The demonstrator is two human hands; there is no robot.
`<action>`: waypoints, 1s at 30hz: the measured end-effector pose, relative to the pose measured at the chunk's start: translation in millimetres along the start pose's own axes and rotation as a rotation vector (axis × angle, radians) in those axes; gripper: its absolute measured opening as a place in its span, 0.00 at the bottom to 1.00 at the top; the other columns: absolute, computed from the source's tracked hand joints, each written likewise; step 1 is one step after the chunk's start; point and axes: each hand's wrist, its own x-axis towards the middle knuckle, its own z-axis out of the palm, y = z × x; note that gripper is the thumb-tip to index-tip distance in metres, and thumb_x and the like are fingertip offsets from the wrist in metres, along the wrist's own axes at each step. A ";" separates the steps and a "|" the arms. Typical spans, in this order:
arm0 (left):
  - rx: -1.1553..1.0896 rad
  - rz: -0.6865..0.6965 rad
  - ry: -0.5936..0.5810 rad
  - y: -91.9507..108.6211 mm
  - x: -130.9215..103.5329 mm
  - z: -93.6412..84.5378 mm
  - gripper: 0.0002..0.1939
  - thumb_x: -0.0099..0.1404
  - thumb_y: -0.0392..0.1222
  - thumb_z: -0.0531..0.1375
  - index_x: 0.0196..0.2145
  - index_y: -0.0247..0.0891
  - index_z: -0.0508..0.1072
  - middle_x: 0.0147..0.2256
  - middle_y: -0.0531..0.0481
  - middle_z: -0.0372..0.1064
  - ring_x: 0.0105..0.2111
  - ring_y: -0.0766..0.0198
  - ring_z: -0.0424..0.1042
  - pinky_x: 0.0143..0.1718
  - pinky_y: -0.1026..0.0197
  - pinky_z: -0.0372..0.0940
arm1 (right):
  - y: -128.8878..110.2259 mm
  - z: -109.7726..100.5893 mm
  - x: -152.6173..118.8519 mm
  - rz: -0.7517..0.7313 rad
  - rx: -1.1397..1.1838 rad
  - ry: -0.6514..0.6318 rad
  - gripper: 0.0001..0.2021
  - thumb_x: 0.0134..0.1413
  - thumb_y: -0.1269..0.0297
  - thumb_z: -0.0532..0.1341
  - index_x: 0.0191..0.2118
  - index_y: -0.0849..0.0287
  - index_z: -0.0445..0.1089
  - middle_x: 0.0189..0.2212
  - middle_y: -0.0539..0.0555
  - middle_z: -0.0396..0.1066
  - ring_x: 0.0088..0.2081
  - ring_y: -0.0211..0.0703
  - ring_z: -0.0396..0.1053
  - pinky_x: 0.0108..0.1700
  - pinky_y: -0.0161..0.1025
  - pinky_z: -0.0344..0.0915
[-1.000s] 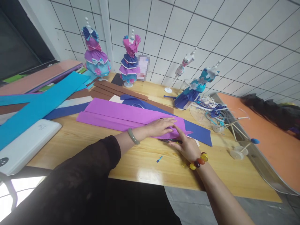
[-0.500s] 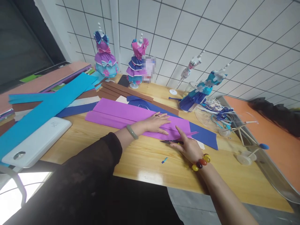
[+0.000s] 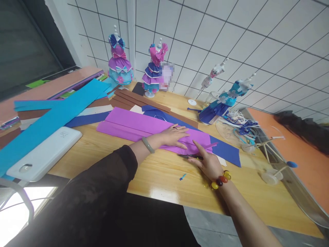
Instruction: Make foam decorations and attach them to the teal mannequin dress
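My left hand [image 3: 175, 136] lies flat with its fingers apart on a long purple sheet [image 3: 133, 120] that looks like paper. The sheet has lengthwise layers or folds and rests over blue strips. My right hand [image 3: 209, 164] is at the sheet's right near edge, its index finger stretched onto the purple. Under its thumb and palm is a pair of black scissors [image 3: 190, 156], blades pointing left; the handles are mostly hidden. A narrow purple strip [image 3: 214, 145] sticks up at the edge beside the index finger.
A white power bank [image 3: 45, 152] and turquoise strips [image 3: 56, 115] lie left. Behind are brown strips [image 3: 138, 99], a phone [image 3: 138, 88] and dress forms in paper dresses [image 3: 120, 65]. To the right are tangled scraps [image 3: 241, 121] and a stick frame [image 3: 267, 151]. A tiny blue scrap [image 3: 182, 177] lies near.
The whole view has shifted slightly. Both hands stay in nearly the same place on the purple sheet. The narrow purple strip by my right index finger stands a little higher.
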 end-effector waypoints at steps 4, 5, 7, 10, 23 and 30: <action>0.016 0.008 -0.003 -2.5 1.4 2.6 0.31 0.58 0.58 0.50 0.56 0.43 0.54 0.60 0.47 0.45 0.60 0.59 0.41 0.58 0.52 0.34 | 1.0 0.6 -1.6 0.007 -0.007 0.004 0.33 0.51 0.48 0.54 0.60 0.58 0.48 0.24 0.53 0.73 0.27 0.47 0.71 0.28 0.38 0.64; 0.016 0.009 -0.001 -2.7 1.6 2.7 0.31 0.58 0.58 0.50 0.56 0.43 0.54 0.60 0.47 0.44 0.60 0.59 0.41 0.58 0.52 0.34 | 1.0 0.2 -1.9 0.010 -0.010 0.002 0.33 0.51 0.48 0.53 0.60 0.58 0.48 0.25 0.54 0.73 0.28 0.47 0.72 0.29 0.38 0.64; 0.016 0.013 0.004 -2.6 1.8 2.3 0.32 0.58 0.59 0.50 0.56 0.43 0.54 0.60 0.47 0.44 0.60 0.58 0.41 0.58 0.52 0.34 | 0.7 -1.0 -2.3 0.013 -0.004 -0.004 0.33 0.51 0.48 0.53 0.60 0.58 0.47 0.27 0.55 0.74 0.29 0.47 0.72 0.30 0.38 0.64; 0.015 0.012 -0.003 -1.3 1.0 0.2 0.32 0.58 0.60 0.49 0.56 0.42 0.54 0.60 0.46 0.44 0.60 0.58 0.41 0.58 0.52 0.34 | -1.4 -2.8 -2.1 0.013 0.018 -0.021 0.34 0.51 0.48 0.54 0.61 0.57 0.45 0.30 0.55 0.75 0.32 0.48 0.72 0.31 0.39 0.65; 0.007 0.012 0.034 -1.2 -2.7 1.7 0.35 0.55 0.65 0.48 0.56 0.43 0.56 0.60 0.47 0.45 0.60 0.58 0.41 0.57 0.52 0.34 | -18.7 0.5 11.2 0.021 -0.006 -0.054 0.34 0.52 0.47 0.52 0.60 0.61 0.46 0.26 0.56 0.74 0.30 0.49 0.72 0.30 0.40 0.65; 0.047 0.013 0.026 -2.9 -0.8 3.8 0.36 0.55 0.66 0.46 0.56 0.43 0.56 0.60 0.48 0.45 0.60 0.59 0.41 0.58 0.53 0.33 | -16.5 4.0 10.6 0.003 0.031 -0.044 0.32 0.52 0.48 0.53 0.60 0.59 0.48 0.29 0.55 0.75 0.32 0.48 0.73 0.31 0.40 0.66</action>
